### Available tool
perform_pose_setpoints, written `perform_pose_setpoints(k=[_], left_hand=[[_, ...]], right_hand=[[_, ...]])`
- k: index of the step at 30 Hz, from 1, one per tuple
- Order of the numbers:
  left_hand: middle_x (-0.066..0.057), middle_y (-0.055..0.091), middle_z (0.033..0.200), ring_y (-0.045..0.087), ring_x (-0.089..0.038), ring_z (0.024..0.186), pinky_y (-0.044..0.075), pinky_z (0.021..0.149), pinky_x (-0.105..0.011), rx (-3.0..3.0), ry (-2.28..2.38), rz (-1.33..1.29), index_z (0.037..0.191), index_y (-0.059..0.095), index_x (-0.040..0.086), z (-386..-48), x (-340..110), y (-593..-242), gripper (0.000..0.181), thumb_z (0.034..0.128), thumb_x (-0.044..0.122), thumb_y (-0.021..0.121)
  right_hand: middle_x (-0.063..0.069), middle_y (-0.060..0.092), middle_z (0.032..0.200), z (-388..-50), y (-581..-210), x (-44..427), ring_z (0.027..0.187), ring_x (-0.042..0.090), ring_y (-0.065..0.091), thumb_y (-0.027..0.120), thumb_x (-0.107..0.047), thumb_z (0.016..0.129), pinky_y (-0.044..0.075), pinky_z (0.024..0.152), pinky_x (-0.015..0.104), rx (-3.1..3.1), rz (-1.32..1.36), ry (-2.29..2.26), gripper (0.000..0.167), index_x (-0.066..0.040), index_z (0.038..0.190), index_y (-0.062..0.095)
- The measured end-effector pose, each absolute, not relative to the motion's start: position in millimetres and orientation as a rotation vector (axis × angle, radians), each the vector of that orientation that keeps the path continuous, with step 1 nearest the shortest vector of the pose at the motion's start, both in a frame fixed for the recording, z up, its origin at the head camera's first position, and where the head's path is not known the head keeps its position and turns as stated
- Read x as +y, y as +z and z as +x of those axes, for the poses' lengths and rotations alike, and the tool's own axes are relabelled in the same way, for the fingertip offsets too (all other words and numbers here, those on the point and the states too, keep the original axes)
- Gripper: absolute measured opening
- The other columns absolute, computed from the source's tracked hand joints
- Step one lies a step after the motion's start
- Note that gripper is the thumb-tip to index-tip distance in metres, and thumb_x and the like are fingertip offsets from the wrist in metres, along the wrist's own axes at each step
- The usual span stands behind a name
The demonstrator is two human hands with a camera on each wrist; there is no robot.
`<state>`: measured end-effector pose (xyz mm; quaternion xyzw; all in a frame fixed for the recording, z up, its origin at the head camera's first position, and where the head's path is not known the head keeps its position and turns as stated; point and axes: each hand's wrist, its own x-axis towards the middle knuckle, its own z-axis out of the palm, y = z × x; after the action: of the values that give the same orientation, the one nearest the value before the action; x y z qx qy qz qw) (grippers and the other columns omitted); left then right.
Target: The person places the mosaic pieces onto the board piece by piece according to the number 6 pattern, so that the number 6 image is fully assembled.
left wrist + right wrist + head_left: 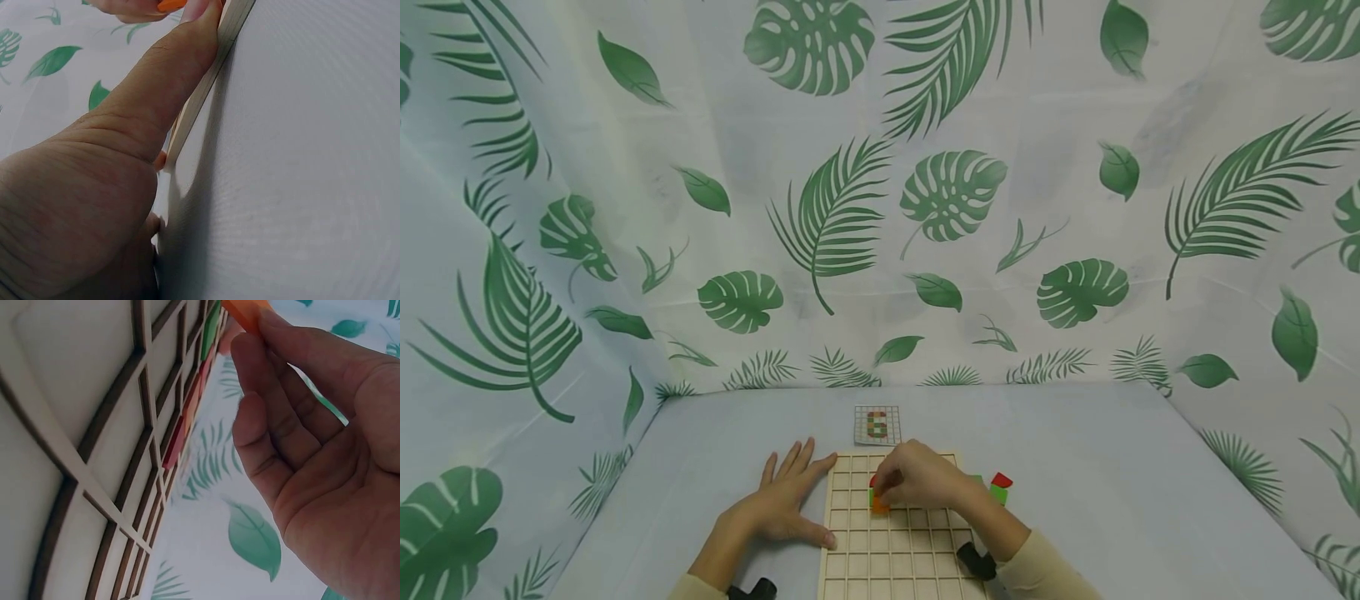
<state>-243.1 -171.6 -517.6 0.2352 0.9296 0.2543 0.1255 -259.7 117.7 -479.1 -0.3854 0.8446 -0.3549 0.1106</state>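
The right hand (919,477) pinches an orange block (881,507), long axis unclear, over the board (859,566); left hand (784,505), spread, touches its left edge.

Light is diffuse, wrist views dimmer, soft shadow beside the board (232,31).

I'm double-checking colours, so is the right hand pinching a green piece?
No, the right wrist view shows the right hand pinching an orange piece.
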Motion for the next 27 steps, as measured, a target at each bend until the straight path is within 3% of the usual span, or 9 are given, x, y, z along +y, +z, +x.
perform_pose_setpoints(k=[27], left_hand=[[-0.022, -0.001, 0.174, -0.006, -0.045, 0.161, -0.015, 0.120, -0.074, 2.713, 0.738, 0.687, 0.166, 0.028, 0.027, -245.1, -171.8, -520.7, 0.124, 0.0657, 0.074, 0.085]], right_hand=[[-0.013, 0.075, 0.083, -252.6, -481.6, 108.3, 0.069, -0.004, 0.062, 0.085, -0.004, 0.083, 0.054, 0.064, 0.017, 2.509, -1.085, -0.892, 0.012, -0.016, 0.083, 0.082]])
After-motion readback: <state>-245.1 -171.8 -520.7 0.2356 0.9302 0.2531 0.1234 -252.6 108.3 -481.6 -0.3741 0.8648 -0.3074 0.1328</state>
